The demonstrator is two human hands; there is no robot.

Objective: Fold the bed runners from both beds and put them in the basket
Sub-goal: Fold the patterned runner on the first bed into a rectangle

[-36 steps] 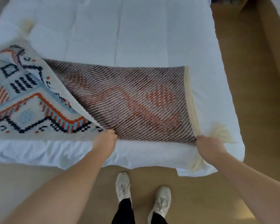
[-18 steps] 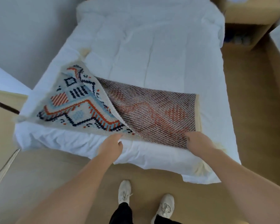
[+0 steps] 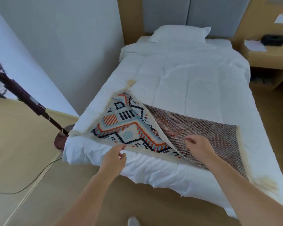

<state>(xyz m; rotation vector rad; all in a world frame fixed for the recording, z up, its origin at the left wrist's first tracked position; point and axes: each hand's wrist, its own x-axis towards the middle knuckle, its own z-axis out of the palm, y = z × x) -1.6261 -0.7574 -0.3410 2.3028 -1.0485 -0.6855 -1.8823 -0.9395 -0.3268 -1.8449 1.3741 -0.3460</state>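
A patterned bed runner [image 3: 131, 128] lies across the foot of a white bed [image 3: 186, 82]. Its right half is folded over, so the brown woven underside [image 3: 203, 128] faces up, while the cream, orange, blue and black top side shows on the left. Cream tassels hang at its corners. My left hand [image 3: 115, 158] hovers at the runner's near edge, fingers apart and holding nothing. Resting above the folded flap near the fold line, my right hand [image 3: 198, 147] is open too. No basket is in view.
A dark standing fan [image 3: 23, 97] with its round base and a cable stands on the floor left of the bed. A wooden nightstand [image 3: 268, 57] with papers and a dark object is at the back right. A pillow [image 3: 178, 33] lies at the headboard.
Both hands have let go of the runner's near edge and lifted off it. The left hand moved left along the edge. The camera tilted up, showing the whole bed.
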